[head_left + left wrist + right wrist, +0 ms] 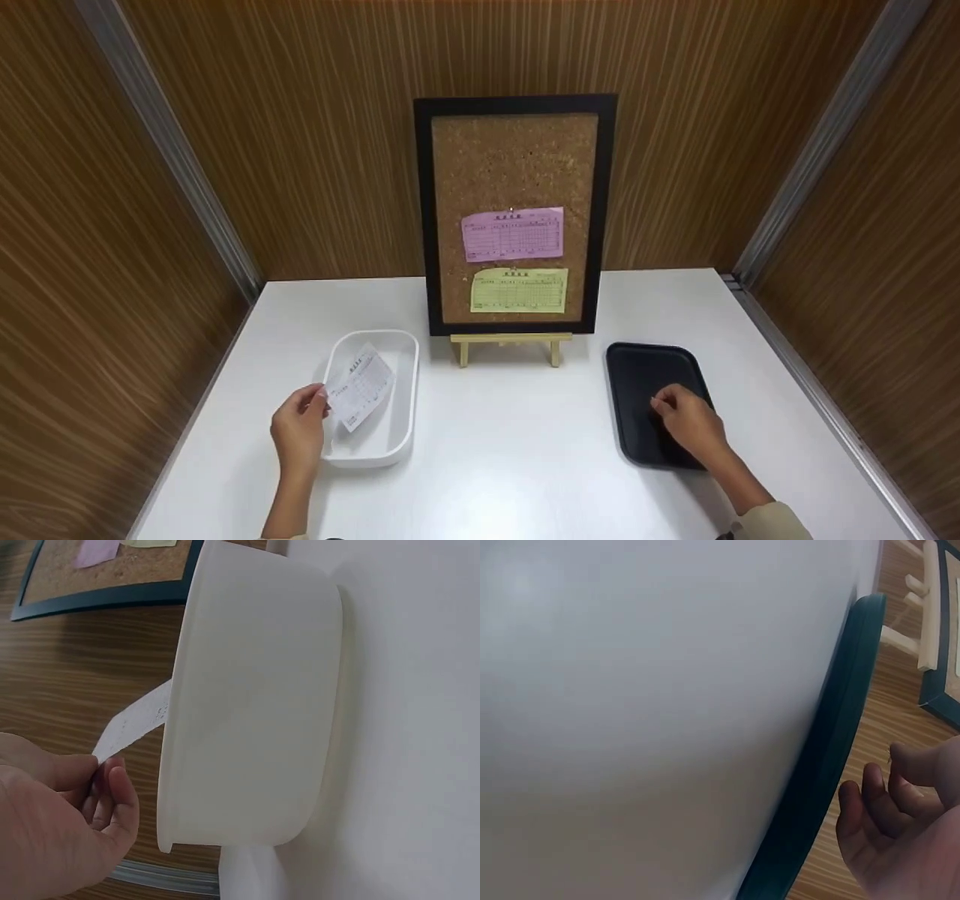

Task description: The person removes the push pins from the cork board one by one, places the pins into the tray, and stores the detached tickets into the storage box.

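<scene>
My left hand pinches a white printed paper slip by its left corner, between thumb and forefinger. The slip slants over the white plastic tub; in the left wrist view the tub's wall hides its far part. Above the black tray, my right hand holds thumb and forefinger together. A tiny thin pin shows at those fingertips in the right wrist view, while the other fingers curl loosely.
Between the two containers, a black-framed cork board leans on a small wooden easel. A pink slip and a yellow slip are pinned to its lower half. Wood-grain panels enclose the white table.
</scene>
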Motion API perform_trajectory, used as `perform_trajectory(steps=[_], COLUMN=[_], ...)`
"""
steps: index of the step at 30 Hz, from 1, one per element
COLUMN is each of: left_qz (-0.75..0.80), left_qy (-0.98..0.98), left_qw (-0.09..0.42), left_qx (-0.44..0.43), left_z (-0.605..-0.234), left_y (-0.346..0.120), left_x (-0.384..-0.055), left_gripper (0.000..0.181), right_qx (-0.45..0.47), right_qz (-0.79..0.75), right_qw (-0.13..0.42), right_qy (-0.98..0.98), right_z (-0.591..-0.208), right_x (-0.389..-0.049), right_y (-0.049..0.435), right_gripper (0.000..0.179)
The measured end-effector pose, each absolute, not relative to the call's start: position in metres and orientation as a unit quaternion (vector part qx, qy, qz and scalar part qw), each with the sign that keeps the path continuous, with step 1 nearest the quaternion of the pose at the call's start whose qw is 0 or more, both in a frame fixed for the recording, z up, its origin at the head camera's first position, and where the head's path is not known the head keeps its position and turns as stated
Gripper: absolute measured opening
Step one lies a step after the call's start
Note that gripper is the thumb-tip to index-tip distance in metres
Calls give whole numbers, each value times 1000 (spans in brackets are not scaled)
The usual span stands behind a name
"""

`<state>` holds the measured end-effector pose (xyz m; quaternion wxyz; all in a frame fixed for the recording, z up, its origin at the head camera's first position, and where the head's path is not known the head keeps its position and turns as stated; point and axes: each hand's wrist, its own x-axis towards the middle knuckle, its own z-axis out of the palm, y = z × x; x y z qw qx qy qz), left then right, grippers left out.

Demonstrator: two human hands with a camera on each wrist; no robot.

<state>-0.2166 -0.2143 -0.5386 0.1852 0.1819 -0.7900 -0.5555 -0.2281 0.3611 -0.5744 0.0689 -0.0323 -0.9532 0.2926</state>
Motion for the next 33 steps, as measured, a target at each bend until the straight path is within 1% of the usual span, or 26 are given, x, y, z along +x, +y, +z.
perform_trajectory(steps=[8,11,19,25,33], left_qz=[-539,-538,-528,-517,-516], left_qy=[-811,-814,-826,-835,-837], left_qw=[144,135,105,106,101], left_qx=[175,172,164,156,149], left_z=[-545,-546,-547,-544,-537], left_y=[-211,-211,-212,-211,-207], left_x=[-219,-218,-214,-213,-216], left_gripper=[26,25,28,30,30], right_qx=[-29,-20,-17,-31,-29], right_qz=[270,262,252,272,281], right_qw=[29,24,25,21,42], right_qy=[-962,-965,-967,-962,-958], right_z=[-577,-577,-578,-573,-566], right_x=[-232,-233,-234,-234,-236], right_y=[366,366,364,364,363], right_gripper=[9,9,9,16,16])
